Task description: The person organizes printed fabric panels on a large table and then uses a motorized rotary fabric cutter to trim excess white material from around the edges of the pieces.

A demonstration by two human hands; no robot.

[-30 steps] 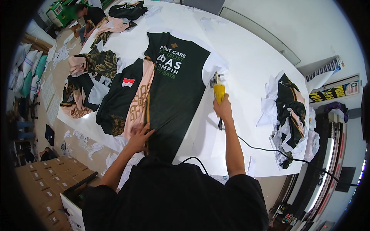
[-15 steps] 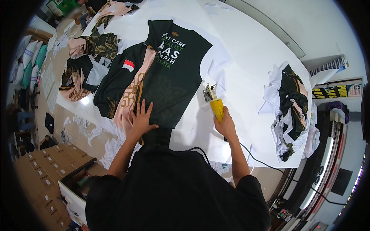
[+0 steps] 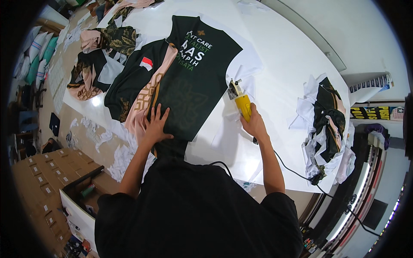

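Right hand [image 3: 254, 122] is holding the yellow cutter [image 3: 243, 105], grip wrapped round its body; metal head is sitting just beside the right edge of the dark green cloth [image 3: 183, 92], contact unclear. Left hand [image 3: 157, 125] is resting palm down on the lower part of that cloth, fingers spread, grip wide, nothing being held. Cloth is lying flat on the white desk [image 3: 279, 99], peach strip [image 3: 148, 95] and a second dark piece [image 3: 129, 81] with a red-and-white patch [image 3: 146, 63] lying along its left side. Black cable [image 3: 292, 173] is trailing from the cutter over the desk's right side. Crumpled cloth piles are lying at left [image 3: 97, 71] and right [image 3: 329, 118]. Containers: open white-sided box [image 3: 74, 210] is standing lower left, holding a green cylinder [image 3: 87, 190], other contents too dark to tell. Cardboard boxes [image 3: 43, 185] are standing packed together beside it, contents hidden. White and green sacks [image 3: 38, 49] are bulging at far left, contents hidden too.
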